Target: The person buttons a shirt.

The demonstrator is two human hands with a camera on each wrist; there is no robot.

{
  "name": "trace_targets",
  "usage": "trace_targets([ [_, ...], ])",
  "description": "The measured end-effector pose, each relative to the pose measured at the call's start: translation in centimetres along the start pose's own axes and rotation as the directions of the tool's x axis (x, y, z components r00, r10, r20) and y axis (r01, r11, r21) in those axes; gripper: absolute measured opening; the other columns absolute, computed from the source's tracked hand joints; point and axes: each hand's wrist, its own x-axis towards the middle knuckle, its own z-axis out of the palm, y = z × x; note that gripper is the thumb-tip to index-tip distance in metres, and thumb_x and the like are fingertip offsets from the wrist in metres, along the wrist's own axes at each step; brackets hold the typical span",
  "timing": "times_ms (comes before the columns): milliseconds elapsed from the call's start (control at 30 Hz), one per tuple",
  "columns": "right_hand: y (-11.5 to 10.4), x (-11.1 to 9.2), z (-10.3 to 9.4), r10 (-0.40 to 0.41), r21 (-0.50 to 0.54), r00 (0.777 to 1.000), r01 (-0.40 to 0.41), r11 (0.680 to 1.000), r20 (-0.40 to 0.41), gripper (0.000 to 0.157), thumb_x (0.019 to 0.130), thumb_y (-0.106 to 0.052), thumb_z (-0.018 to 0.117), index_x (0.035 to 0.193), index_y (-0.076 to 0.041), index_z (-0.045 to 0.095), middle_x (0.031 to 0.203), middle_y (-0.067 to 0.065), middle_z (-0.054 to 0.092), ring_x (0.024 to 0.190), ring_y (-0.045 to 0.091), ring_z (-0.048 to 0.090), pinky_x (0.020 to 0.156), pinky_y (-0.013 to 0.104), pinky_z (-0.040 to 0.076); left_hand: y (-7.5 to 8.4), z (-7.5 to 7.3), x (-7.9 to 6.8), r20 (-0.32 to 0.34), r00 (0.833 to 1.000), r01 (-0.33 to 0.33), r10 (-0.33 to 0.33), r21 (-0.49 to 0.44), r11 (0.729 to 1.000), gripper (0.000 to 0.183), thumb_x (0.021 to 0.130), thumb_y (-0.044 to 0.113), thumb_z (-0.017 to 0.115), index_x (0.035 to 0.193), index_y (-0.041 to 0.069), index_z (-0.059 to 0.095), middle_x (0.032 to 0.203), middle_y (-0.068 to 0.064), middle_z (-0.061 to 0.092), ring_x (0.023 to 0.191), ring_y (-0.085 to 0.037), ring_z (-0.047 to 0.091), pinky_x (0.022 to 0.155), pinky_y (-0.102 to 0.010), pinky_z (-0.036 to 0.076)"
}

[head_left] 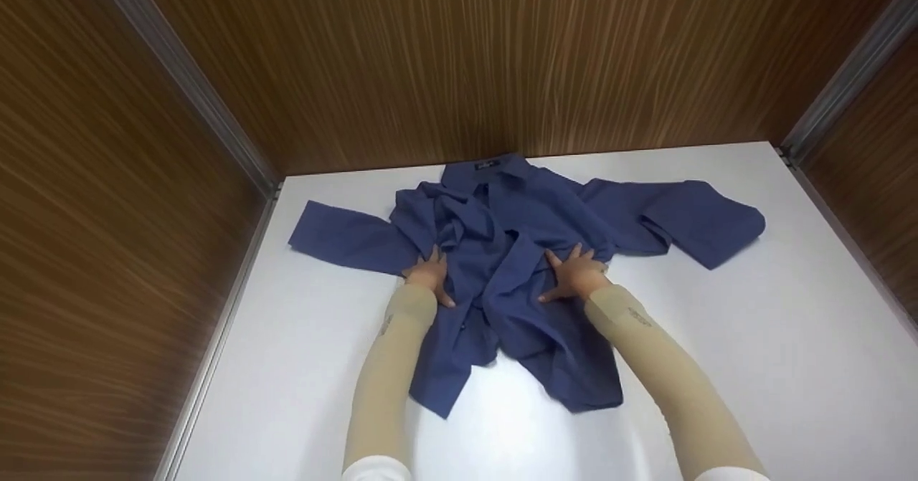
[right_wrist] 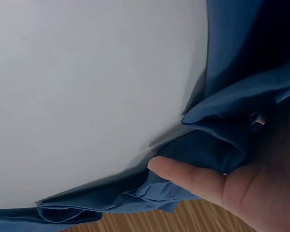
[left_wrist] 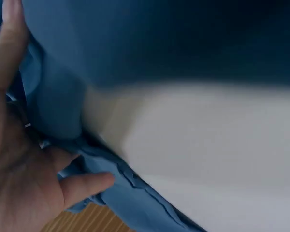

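A dark blue button-up shirt (head_left: 516, 208) lies rumpled on the white table, its collar at the far edge. Both sleeves stretch out to the sides, and the right one has a fold partway along. My left hand (head_left: 429, 274) rests on the left side of the shirt body with spread fingers. On the opposite side, my right hand (head_left: 576, 274) touches the cloth, its fingers spread too. Creased blue cloth (left_wrist: 53, 96) lies around the fingers in the left wrist view. One straight finger (right_wrist: 188, 176) lies against bunched cloth in the right wrist view; the other fingers are mostly hidden.
The white table (head_left: 287, 366) is bordered by a wood-grain panel (head_left: 466, 65) at the back and more panels at the left (head_left: 107, 216) and right (head_left: 889, 165). Metal strips (head_left: 215, 366) run along the side edges.
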Motion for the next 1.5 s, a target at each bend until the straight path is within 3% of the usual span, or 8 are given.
trace_targets([
  [167, 0.2, -0.1, 0.3, -0.084, -0.06, 0.983, 0.075, 0.995, -0.166, 0.098, 0.066, -0.065, 0.059, 0.141, -0.018, 0.02, 0.136, 0.034, 0.015, 0.12, 0.053, 0.017, 0.078, 0.069, 0.027, 0.4, 0.5, -1.1, -0.128, 0.992, 0.035, -0.022, 0.105, 0.994, 0.091, 0.069, 0.045, 0.07, 0.141, 0.015, 0.023, 0.145, -0.015, 0.01, 0.124, -0.042, 0.022, 0.084, -0.062, 0.03],
  [300, 1.1, -2.5, 2.0, -0.269, -0.117, 0.877, 0.243, 0.963, -0.397, 0.08, 0.072, -0.051, 0.064, 0.135, -0.011, 0.035, 0.131, 0.03, 0.03, 0.115, 0.048, 0.032, 0.075, 0.067, 0.032, -0.8, 2.0, -4.3, -0.207, 0.978, -0.016, 0.022, 0.033, 0.999, 0.077, 0.074, 0.044, 0.067, 0.135, 0.009, 0.035, 0.136, -0.021, 0.027, 0.114, -0.042, 0.037, 0.079, -0.058, 0.037],
  [400, 2.6, -5.4, 2.9, -0.393, -0.102, 0.797, 0.391, 0.914, -0.459, 0.069, 0.074, -0.043, 0.066, 0.124, -0.002, 0.044, 0.116, 0.028, 0.044, 0.1, 0.043, 0.046, 0.07, 0.058, 0.04, -2.7, 2.9, -7.5, -0.121, 0.991, -0.059, 0.048, -0.087, 0.994, 0.078, 0.072, 0.04, 0.07, 0.131, 0.002, 0.037, 0.132, -0.024, 0.033, 0.115, -0.041, 0.038, 0.087, -0.052, 0.035],
  [600, 5.5, -10.3, 4.1, -0.493, 0.044, 0.844, 0.512, 0.858, -0.213, 0.08, 0.062, -0.045, 0.075, 0.119, 0.002, 0.042, 0.106, 0.02, 0.048, 0.091, 0.036, 0.051, 0.073, 0.048, 0.042, -5.3, 4.0, -11.4, 0.029, 0.994, -0.093, 0.101, -0.214, 0.972, 0.09, 0.061, 0.019, 0.081, 0.134, 0.0, 0.032, 0.134, -0.02, 0.036, 0.123, -0.033, 0.032, 0.099, -0.042, 0.025],
  [900, 5.1, -13.4, 6.6, -0.493, -0.056, 0.867, 0.49, 0.87, -0.078, 0.09, 0.052, -0.037, 0.082, 0.122, 0.0, 0.038, 0.096, 0.016, 0.047, 0.081, 0.03, 0.05, 0.067, 0.046, 0.044, -3.8, 6.7, -13.7, -0.197, 0.912, -0.378, 0.36, -0.06, 0.924, 0.067, 0.068, -0.008, 0.066, 0.127, 0.0, 0.036, 0.105, -0.021, 0.054, 0.092, -0.032, 0.055, 0.079, -0.039, 0.044],
  [1067, 4.6, -14.3, 7.5, -0.522, -0.074, 0.849, 0.517, 0.853, -0.08, 0.075, 0.053, -0.026, 0.08, 0.111, 0.0, 0.042, 0.092, 0.016, 0.05, 0.077, 0.03, 0.052, 0.065, 0.045, 0.045, -3.2, 6.9, -14.6, -0.08, 0.948, -0.311, 0.306, -0.045, 0.949, 0.045, 0.056, -0.007, 0.073, 0.097, 0.001, 0.056, 0.088, -0.014, 0.056, 0.075, -0.025, 0.055, 0.069, -0.036, 0.047],
  [1233, 4.8, -14.6, 7.7, -0.619, -0.137, 0.725, 0.61, 0.781, -0.303, 0.03, 0.065, -0.003, 0.069, 0.086, -0.002, 0.048, 0.071, 0.007, 0.049, 0.059, 0.021, 0.052, 0.051, 0.034, 0.043, -3.1, 5.8, -15.0, -0.076, 0.94, -0.342, 0.334, -0.22, 0.914, 0.036, 0.059, -0.006, 0.069, 0.093, -0.004, 0.057, 0.088, -0.011, 0.055, 0.08, -0.025, 0.053, 0.075, -0.037, 0.045],
  [1500, 4.3, -15.5, 2.1, -0.292, 0.187, 0.529, 0.676, 0.713, -0.797, 0.014, 0.07, 0.012, 0.057, 0.075, 0.0, 0.053, 0.07, 0.002, 0.054, 0.06, 0.011, 0.051, 0.052, 0.023, 0.044, -2.1, 0.4, -16.8, -0.454, 0.823, -0.552, 0.342, -0.496, 0.67, 0.054, 0.067, -0.015, 0.055, 0.12, -0.008, 0.045, 0.118, -0.023, 0.046, 0.095, -0.031, 0.052, 0.078, -0.035, 0.045],
])
